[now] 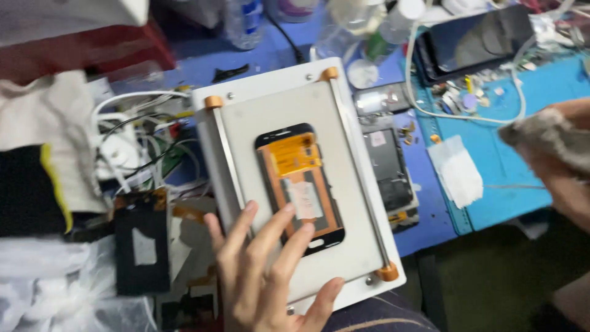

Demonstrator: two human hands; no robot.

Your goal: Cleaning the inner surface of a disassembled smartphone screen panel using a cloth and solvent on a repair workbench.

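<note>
Phone screen (299, 184) under left hand (264, 276) fingertips; right hand (562, 166) blurred, cropped, clutching cloth (544, 136).

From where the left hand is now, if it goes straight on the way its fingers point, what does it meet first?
The left hand points up the white plate. Its fingertips already lie at the lower end of the orange-backed phone screen, so that comes first; actual contact is unclear.

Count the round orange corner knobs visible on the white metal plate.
3: one orange knob at the plate's back-left corner, one at the back-right, one at the front-right. A fourth at the front-left may be hidden under the left hand.
</note>
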